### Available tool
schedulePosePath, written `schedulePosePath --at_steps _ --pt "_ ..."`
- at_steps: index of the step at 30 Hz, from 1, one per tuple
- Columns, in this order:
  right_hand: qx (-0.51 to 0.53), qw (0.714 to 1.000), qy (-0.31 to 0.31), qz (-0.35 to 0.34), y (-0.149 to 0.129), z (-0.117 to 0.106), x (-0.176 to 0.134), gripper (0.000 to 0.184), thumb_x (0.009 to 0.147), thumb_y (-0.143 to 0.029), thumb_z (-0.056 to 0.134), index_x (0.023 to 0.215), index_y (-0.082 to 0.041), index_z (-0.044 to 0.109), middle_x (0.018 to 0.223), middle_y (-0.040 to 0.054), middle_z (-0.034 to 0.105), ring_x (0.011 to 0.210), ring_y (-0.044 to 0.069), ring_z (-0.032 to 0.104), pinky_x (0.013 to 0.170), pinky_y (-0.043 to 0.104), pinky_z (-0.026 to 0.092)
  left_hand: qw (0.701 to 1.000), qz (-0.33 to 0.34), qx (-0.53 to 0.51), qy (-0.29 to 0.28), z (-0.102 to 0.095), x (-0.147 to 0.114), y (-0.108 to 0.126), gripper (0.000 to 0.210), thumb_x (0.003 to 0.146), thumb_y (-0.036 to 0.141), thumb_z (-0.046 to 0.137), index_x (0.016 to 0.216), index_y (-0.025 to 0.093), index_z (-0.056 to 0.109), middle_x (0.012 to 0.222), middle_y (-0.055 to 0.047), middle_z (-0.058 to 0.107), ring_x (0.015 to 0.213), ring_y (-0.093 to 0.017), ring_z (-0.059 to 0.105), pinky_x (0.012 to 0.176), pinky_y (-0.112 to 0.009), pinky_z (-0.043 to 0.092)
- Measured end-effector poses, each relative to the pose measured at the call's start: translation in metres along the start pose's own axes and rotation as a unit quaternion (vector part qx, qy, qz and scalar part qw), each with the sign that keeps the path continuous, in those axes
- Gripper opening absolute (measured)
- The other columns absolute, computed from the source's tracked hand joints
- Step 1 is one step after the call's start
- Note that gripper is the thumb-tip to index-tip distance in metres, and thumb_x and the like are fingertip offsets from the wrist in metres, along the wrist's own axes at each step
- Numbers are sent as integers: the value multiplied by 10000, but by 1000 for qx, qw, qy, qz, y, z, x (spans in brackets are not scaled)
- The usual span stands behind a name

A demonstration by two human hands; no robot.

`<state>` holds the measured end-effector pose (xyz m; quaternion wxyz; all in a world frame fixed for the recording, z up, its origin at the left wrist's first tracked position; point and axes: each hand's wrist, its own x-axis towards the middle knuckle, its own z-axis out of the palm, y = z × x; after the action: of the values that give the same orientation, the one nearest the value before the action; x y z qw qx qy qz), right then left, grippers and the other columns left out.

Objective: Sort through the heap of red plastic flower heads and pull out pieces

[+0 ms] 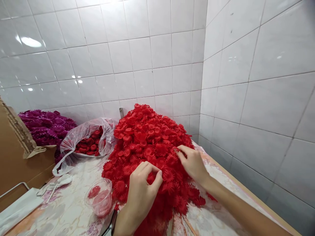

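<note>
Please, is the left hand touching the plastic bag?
Apart: the head view shows red flowers and cloth between the left hand and the bag.

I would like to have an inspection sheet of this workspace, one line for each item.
Surface: patterned cloth, with reddish crumbs near the front.
Job's things: large heap of red flower pieces; clear tub with red and pinkish contents beside it.
Clutter: clear plastic bag with dark red pieces; purple flower heap; cardboard box; dark object by the left forearm, partly hidden, not identifiable.
Left hand: thumb and forefinger curled together before the red heap; grasp unclear.
Right hand: fingertips at the heap's right side; grasp unclear.
Cables: nothing seen.
Surroundings: pale tiled walls meeting in a corner.
</note>
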<state>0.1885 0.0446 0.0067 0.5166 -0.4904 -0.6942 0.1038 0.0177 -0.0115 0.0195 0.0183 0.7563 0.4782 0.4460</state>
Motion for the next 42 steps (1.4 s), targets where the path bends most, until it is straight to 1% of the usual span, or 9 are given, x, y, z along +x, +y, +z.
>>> schedulePosePath --at_steps 2,4,7,10,13,22,27,32,42 --pt "11 999 35 6 2 -10 5 241 824 -320 427 683 -187 570 683 53 594 633 185 504 642 310 362 999 36 32 10 2 -1 -5 148 779 179 498 657 186 583 670 -16 611 652 -154 561 620 -257 433" --pt "66 998 19 3 0 -13 6 234 829 -347 428 771 -189 590 807 60 599 749 191 520 691 305 373 995 61 77 15 7 0 -15 153 780 141 479 760 189 622 743 -36 640 691 -172 570 648 -286 455" --pt "184 976 -108 48 -5 -3 -3 250 835 -377 417 906 -191 568 789 34 568 694 159 509 602 273 374 992 55 114 22 15 3 -28 336 759 37 405 969 182 624 938 -84 645 848 -207 572 757 -358 463" --pt "295 927 -207 104 -12 9 -15 241 827 -385 451 944 -181 504 693 -4 541 581 117 463 520 239 338 999 25 31 -9 14 4 -25 322 794 80 405 1021 186 607 999 -83 631 929 -201 560 829 -363 443" --pt "337 911 -221 92 -18 11 -22 167 818 -343 504 846 -181 479 702 -22 533 617 95 457 570 224 347 992 -40 -101 -57 7 3 -11 187 802 250 510 940 197 624 941 -51 652 889 -186 585 811 -314 449" --pt "303 912 -269 59 -27 2 -29 147 834 -321 498 909 -228 412 607 -71 503 541 88 418 533 217 310 938 -150 -298 -91 4 5 -5 239 761 284 530 924 188 677 906 -38 663 884 -189 582 778 -268 444" --pt "268 942 -192 64 -29 1 -27 171 843 -341 475 932 -218 396 619 -51 522 566 105 435 553 238 328 914 -226 -332 -52 9 10 -19 259 708 377 575 681 137 669 620 7 592 634 -142 524 605 -242 449" --pt "274 943 -183 38 -29 1 -28 127 842 -327 481 879 -224 417 593 -67 446 545 93 399 521 224 319 901 -250 -343 -87 9 10 -20 275 643 388 644 576 121 636 533 18 553 548 -102 471 562 -216 400" --pt "213 951 -224 -18 -30 1 -30 234 759 -276 601 925 -231 442 748 -36 563 661 116 502 610 245 392 884 -271 -374 -78 11 9 -15 330 511 345 756 436 138 511 422 51 504 441 -60 424 473 -183 327"
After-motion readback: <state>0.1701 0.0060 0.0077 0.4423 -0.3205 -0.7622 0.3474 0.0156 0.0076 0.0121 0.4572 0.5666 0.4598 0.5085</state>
